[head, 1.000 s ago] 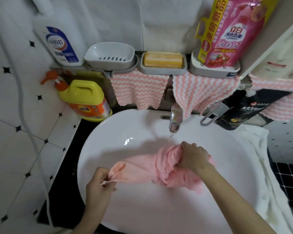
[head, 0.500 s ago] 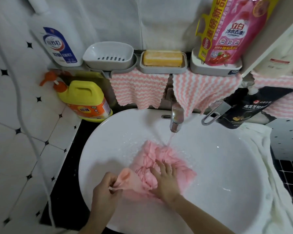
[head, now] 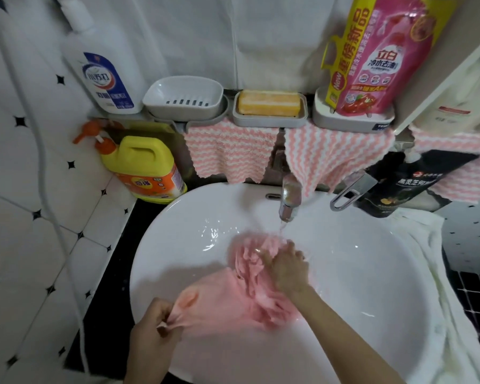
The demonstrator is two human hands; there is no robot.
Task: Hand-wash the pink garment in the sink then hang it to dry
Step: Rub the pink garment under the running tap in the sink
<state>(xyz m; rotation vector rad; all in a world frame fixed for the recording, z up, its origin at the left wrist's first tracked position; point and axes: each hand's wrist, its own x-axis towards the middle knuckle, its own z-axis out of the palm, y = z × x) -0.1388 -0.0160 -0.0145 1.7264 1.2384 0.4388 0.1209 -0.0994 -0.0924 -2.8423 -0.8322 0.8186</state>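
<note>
Both forearms are cut off by the bottom edge, and the right hand's [head: 287, 270] fingertips are blurred and buried in wet folds, so it cannot be told whether they clutch the cloth or only press on it. The pink garment [head: 222, 297] is seen in the white sink [head: 372, 273], soaked. Its far end is bunched into ridges under the right hand, just below the water running from the tap [head: 290, 199]. Its near end is drawn smoother toward the left hand [head: 150, 339], where an edge is pinched between thumb and curled fingers near the sink's front-left rim. Against half a second ago, the right hand is found closer to the tap, the left hand pulled back nearer the rim, and the cloth stretched longer between them.
</note>
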